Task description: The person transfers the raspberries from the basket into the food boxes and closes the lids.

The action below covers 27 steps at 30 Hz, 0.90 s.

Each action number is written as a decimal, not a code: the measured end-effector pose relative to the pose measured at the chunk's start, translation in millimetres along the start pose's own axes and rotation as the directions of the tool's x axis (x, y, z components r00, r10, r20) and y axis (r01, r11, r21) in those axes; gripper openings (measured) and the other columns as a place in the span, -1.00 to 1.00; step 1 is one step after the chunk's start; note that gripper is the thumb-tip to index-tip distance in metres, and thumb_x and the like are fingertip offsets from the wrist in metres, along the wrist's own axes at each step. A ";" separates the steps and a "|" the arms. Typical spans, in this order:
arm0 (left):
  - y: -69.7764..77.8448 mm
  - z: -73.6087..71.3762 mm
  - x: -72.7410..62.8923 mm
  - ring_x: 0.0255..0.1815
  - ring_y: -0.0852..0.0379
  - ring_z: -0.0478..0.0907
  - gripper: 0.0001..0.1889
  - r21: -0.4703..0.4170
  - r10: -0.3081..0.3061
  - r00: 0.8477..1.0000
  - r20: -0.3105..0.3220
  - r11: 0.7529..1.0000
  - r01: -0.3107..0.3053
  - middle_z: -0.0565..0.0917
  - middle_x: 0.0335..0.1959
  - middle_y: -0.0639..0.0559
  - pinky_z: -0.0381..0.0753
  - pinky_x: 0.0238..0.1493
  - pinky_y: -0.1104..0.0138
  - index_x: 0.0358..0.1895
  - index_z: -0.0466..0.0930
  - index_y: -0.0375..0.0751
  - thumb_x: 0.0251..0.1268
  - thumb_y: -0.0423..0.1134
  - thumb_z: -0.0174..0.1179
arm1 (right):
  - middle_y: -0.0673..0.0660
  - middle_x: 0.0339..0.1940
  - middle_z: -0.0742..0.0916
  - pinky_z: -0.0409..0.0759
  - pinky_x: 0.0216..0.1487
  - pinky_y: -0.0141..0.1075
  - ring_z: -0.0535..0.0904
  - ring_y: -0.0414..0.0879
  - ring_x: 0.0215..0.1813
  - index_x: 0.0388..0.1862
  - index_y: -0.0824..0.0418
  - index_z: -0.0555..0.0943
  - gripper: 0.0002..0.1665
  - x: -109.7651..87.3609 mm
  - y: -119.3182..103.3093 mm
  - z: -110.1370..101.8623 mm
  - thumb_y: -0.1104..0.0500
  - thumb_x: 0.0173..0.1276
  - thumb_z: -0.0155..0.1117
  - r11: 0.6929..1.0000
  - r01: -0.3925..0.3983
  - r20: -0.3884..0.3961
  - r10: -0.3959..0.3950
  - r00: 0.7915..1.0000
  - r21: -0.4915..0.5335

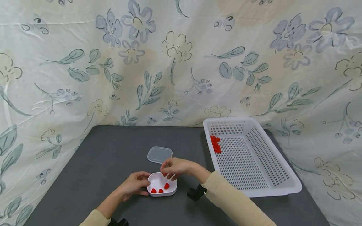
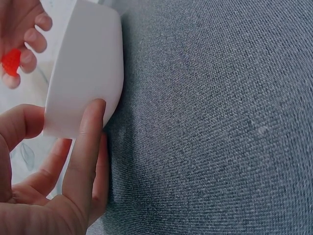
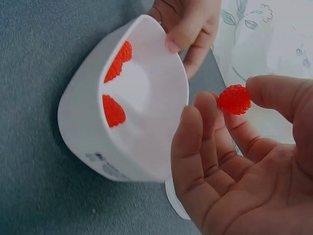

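A small white plastic container (image 1: 156,181) stands on the dark cloth in front of me, with three red raspberries (image 3: 114,111) inside near one wall. My left hand (image 1: 133,184) holds it at its left side, thumb at the rim and fingers against the outer wall in the left wrist view. Above the container's far right part, my right hand (image 1: 178,167) pinches another raspberry (image 3: 234,99) between thumb and fingertips. In the right wrist view that raspberry is beside the container's opening, and the remaining fingers are loosely bent.
Just behind the container lies a translucent lid (image 1: 159,154). A large white slatted basket (image 1: 288,183) stands to the right, with a cluster of raspberries (image 1: 215,145) along its left wall. A floral curtain (image 1: 181,78) hangs behind the dark table surface (image 1: 93,163).
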<state>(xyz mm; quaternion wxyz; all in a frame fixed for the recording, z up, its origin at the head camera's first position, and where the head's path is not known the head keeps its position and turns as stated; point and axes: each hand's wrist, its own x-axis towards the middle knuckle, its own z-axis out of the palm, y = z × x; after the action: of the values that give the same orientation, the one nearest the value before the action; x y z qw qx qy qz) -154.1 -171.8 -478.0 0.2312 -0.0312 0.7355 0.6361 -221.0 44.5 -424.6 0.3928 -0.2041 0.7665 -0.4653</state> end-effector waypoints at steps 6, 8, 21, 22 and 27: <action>-0.5 -0.8 -0.5 -0.23 0.03 0.59 -0.50 -0.005 0.002 1.000 0.006 1.000 -0.002 0.56 -0.13 -0.22 0.68 -0.29 0.12 0.15 0.27 -0.54 0.16 -0.39 0.14 | 0.10 -0.40 0.61 0.65 -0.34 -0.21 0.54 -0.08 -0.41 -0.19 0.25 0.50 -0.84 2.9 -1.7 11.4 0.19 0.31 0.13 1.000 0.014 0.027 -0.014 1.000 -0.001; -0.7 -1.0 -0.6 -0.22 0.03 0.59 -0.50 -0.004 0.001 1.000 0.010 1.000 -0.001 0.55 -0.12 -0.22 0.68 -0.28 0.12 0.16 0.27 -0.54 0.17 -0.39 0.13 | 0.09 -0.41 0.60 0.66 -0.35 -0.20 0.55 -0.05 -0.40 -0.18 0.24 0.50 -0.84 4.2 -1.6 14.8 0.19 0.31 0.13 1.000 0.015 0.036 -0.015 0.999 0.000; -1.7 -3.0 0.1 -0.23 0.05 0.58 -0.50 -0.003 -0.008 1.000 0.014 1.000 0.008 0.55 -0.13 -0.20 0.68 -0.28 0.12 0.16 0.27 -0.53 0.18 -0.37 0.14 | 0.06 -0.48 0.58 0.59 -0.50 -0.32 0.47 -0.15 -0.53 -0.25 0.24 0.50 -0.89 9.5 4.5 31.2 0.26 0.25 0.12 0.999 0.026 0.023 -0.026 0.999 -0.037; -1.8 -2.9 0.2 -0.23 0.04 0.59 -0.50 -0.002 -0.007 1.000 0.015 1.000 0.007 0.55 -0.13 -0.20 0.68 -0.28 0.11 0.16 0.27 -0.53 0.18 -0.37 0.14 | 0.07 -0.48 0.58 0.59 -0.50 -0.32 0.47 -0.15 -0.53 -0.25 0.24 0.50 -0.90 9.4 4.7 31.9 0.26 0.25 0.13 0.999 0.026 0.016 -0.026 1.000 -0.045; -2.4 -2.7 1.1 -0.23 0.04 0.59 -0.50 -0.007 0.002 1.000 0.021 1.000 -0.001 0.56 -0.14 -0.19 0.68 -0.27 0.11 0.16 0.27 -0.53 0.18 -0.38 0.14 | 0.09 -0.48 0.59 0.56 -0.55 -0.34 0.46 -0.15 -0.54 -0.28 0.23 0.51 -0.93 8.2 5.8 35.4 0.26 0.25 0.14 0.996 0.037 -0.002 -0.037 0.999 -0.075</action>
<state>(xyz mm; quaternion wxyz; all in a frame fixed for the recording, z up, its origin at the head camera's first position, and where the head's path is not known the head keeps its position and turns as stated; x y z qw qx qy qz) -155.1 -174.5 -480.4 0.2382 -0.0248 0.7309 0.6391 -197.7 22.2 -442.2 0.3749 -0.2321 0.7803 -0.4436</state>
